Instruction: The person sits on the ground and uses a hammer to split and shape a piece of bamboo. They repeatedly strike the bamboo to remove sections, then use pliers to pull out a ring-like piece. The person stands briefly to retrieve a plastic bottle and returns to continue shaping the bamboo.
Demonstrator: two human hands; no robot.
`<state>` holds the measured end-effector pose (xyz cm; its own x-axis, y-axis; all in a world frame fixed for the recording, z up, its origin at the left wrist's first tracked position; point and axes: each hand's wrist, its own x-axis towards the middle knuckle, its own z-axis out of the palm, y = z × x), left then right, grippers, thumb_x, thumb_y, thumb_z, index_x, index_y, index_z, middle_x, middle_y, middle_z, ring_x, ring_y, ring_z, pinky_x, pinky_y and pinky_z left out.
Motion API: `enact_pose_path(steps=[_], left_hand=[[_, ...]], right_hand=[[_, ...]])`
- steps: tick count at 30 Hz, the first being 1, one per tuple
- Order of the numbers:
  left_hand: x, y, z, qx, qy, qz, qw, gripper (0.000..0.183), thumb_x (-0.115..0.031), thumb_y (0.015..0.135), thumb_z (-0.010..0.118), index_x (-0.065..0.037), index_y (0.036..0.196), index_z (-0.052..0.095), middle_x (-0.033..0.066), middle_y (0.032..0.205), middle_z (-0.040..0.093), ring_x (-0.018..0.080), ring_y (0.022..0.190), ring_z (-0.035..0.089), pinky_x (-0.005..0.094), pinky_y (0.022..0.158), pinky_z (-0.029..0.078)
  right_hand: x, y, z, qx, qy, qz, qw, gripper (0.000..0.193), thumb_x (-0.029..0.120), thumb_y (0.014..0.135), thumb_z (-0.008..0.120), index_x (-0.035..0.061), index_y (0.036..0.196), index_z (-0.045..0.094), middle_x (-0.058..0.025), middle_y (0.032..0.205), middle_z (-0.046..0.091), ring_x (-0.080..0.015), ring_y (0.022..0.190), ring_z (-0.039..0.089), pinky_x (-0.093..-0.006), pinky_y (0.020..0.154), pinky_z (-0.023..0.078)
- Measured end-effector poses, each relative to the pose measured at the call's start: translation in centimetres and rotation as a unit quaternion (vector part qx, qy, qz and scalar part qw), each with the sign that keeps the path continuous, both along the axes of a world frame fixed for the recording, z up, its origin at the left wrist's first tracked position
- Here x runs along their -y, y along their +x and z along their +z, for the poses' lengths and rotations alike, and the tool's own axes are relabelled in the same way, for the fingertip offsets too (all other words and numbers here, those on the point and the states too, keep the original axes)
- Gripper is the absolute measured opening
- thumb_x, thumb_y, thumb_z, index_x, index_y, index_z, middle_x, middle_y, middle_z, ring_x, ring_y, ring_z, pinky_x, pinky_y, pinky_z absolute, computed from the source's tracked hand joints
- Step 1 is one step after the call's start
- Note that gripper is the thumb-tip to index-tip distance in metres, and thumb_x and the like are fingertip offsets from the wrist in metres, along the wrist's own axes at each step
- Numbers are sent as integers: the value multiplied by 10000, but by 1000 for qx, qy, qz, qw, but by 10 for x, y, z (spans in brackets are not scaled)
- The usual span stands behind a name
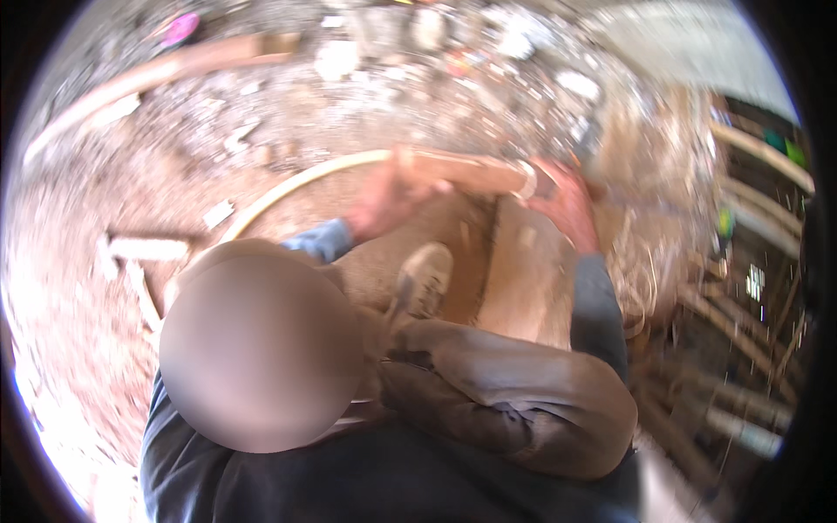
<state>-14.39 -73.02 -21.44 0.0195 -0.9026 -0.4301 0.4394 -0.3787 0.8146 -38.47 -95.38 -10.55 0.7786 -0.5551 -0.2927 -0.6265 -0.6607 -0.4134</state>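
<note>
A long reddish-brown wooden piece [475, 173] lies crosswise between my hands, above a wide flat board [527, 270]. My right hand [565, 199] is closed round its right end, by a pale band. At its left end is my left hand [384, 199], with the thumb along the lower edge and the fingers over the wood, smeared by motion. From beside the left hand a thin pale strip [301, 183] curves down to the left. Whether the strip joins the wooden piece cannot be seen.
A shoe [425, 277] stands beside the board. Rubble and litter [418, 52] cover the dirt ground ahead. A long plank [174, 70] lies far left, near a pink object [181, 30]. Pale wood scraps [148, 249] lie left. Stacked timber [741, 322] fills the right side.
</note>
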Motion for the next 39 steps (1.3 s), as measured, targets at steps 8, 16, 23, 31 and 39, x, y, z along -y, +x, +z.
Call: enact_pose_path(steps=[8,16,23,31,39], left_hand=[[-107,55,37,127,55,-93,986,845,-629,949,635,27,1437,421,310,1412,530,405,1339,529,481,1118,439],[-219,41,1,7,124,103,987,585,-522,943,703,1,1200,658,129,1132,668,240,1125,609,394,1031,465],[-251,68,31,-69,177,135,973,438,-397,950,701,-47,1206,632,93,1064,638,219,974,561,372,868,428],[-259,50,12,-216,154,142,954,298,-381,981,695,-94,1048,648,20,799,590,118,579,480,314,507,391],[-254,42,0,-298,144,177,927,262,-349,1016,676,-98,1059,613,-33,827,595,32,493,316,238,434,259]], right_hand=[[-33,168,58,-30,-63,200,977,560,252,848,803,34,1337,639,-173,1364,626,-372,1248,603,-444,1056,485],[-275,366,-29,112,85,551,822,472,350,983,617,34,1333,599,-198,1133,610,-374,1060,650,-507,906,535],[-437,417,-81,-11,51,512,857,660,259,940,677,51,1515,426,-354,1370,456,-501,1139,609,-496,906,577],[-436,438,-14,-66,143,343,926,429,123,965,624,16,1352,471,-169,976,573,-257,834,653,-382,649,578],[-281,423,144,17,-41,529,847,235,203,1026,604,-24,1063,651,-104,800,616,-122,533,451,-279,410,413]])
